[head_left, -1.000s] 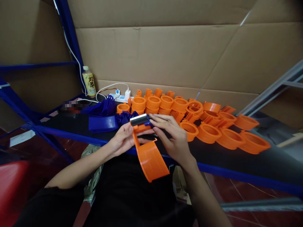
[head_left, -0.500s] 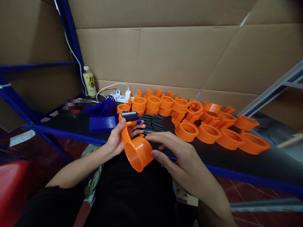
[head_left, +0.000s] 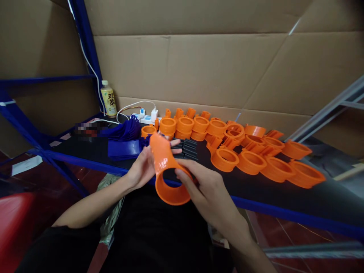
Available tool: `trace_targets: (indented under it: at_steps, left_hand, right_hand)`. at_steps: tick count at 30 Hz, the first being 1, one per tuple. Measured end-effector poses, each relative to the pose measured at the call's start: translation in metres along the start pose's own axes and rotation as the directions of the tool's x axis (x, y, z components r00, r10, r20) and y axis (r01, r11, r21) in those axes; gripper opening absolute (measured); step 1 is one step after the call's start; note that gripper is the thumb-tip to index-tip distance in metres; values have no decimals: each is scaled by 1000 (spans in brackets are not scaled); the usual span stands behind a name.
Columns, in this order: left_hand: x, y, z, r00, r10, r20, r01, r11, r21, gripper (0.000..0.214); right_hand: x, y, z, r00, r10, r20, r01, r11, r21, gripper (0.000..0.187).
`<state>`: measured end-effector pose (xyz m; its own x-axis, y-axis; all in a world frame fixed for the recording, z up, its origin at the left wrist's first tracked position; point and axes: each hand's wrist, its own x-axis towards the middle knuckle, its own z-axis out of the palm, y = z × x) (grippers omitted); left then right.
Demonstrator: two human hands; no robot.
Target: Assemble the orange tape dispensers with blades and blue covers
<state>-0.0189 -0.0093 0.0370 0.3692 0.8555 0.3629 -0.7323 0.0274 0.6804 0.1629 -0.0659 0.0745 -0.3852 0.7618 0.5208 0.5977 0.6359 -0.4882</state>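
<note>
An orange plastic ring with a broad arm (head_left: 163, 153) is tilted up in front of me, its flat side facing me and its round opening low. My right hand (head_left: 203, 182) grips the ring's right edge, thumb at the opening and fingers behind. My left hand (head_left: 141, 168) is behind and beside the broad arm, fingers stretched out past it; whether the palm touches the part is hidden. The black ribbed piece and blue bit at its top end are mostly out of sight behind it. Black ribbed strips (head_left: 190, 149) lie on the table just beyond.
Several orange ring parts (head_left: 225, 159) stand in rows at the back and right. Blue flat pieces (head_left: 124, 148) are stacked at left, near a power strip (head_left: 145, 119) with white cables and a yellow-labelled bottle (head_left: 109, 100). A blue rail (head_left: 273, 212) edges the black table.
The orange ring part has been turned over, so its flat side now faces me. My right hand has closed on the ring, and my left thumb has come off the arm's face.
</note>
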Motion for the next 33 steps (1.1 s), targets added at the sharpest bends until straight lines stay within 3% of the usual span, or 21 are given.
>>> trace_targets:
  at_steps: [3, 6, 9, 12, 14, 17, 20, 22, 25, 28, 33]
  left_hand:
    - [2, 1, -3, 995, -98, 33, 101, 989, -106, 60]
    - [5, -2, -13, 982, -186, 22, 187, 960, -211, 55]
    - [8, -5, -24, 963, -263, -60, 236, 930, -283, 44]
    - [14, -7, -32, 959, -264, -98, 230, 935, -271, 43]
    - [19, -8, -35, 949, -305, -82, 278, 930, -242, 44]
    - [24, -9, -39, 935, -351, -54, 330, 915, -230, 48]
    - [25, -10, -42, 950, -296, -101, 264, 931, -251, 43]
    - [25, -12, -43, 955, -277, -102, 238, 927, -290, 43]
    - [26, -16, -44, 972, -204, -116, 148, 918, -367, 38]
    - [29, -20, -43, 964, -224, -146, 149, 904, -401, 33]
    - [30, -22, -43, 934, -342, -107, 280, 883, -377, 47]
  right_hand:
    - [3, 3, 1, 998, 40, 48, -48, 986, 158, 25]
    - [3, 7, 2, 986, 16, 165, -40, 989, 143, 32]
    - [15, 11, -4, 998, 15, 66, -19, 998, 58, 48]
    - [61, 6, -15, 993, -48, -103, 36, 993, -115, 53]
    - [109, -4, -12, 980, -200, 11, 196, 944, -266, 45]
    - [185, -27, 18, 916, -323, 238, 392, 847, -360, 26]
    - [241, -50, 70, 823, -305, 479, 505, 779, -371, 22]
    - [264, -61, 104, 786, -241, 570, 518, 760, -393, 27]
    - [285, -66, 139, 770, -186, 610, 512, 751, -417, 37]
    - [301, -58, 157, 763, -140, 631, 496, 753, -433, 41]
    - [325, -36, 175, 732, -113, 671, 502, 756, -420, 38]
